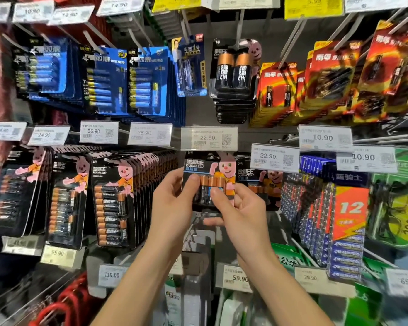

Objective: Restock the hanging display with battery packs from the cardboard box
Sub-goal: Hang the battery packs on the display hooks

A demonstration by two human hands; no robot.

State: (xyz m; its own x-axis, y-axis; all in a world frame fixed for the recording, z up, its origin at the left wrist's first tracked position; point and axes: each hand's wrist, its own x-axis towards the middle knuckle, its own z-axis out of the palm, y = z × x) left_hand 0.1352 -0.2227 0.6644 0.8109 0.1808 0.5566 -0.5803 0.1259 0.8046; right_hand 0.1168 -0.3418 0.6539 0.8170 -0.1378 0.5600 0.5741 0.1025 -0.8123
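- Black and orange battery pack [209,171] is up in the middle of the hanging display [196,111], just under the white price tag [209,137] marked 22.90
- Left hand [172,198] grips the pack's left side, with the thumb on the front
- Right hand [243,208] grips the low right part, thumb on the front and fingers [212,222] curled under the bottom edge
- Pack stands up straight; its long side runs up and down, the pink bunny [226,164] is at the top, and the front faces the person
- I think the job now is to hang it: keep it straight, find the hole at the top, and push it far onto the hook
- Hook is hidden behind the tag, so go slow and feel for it
- Do not bump the other packs [257,182] just to the right
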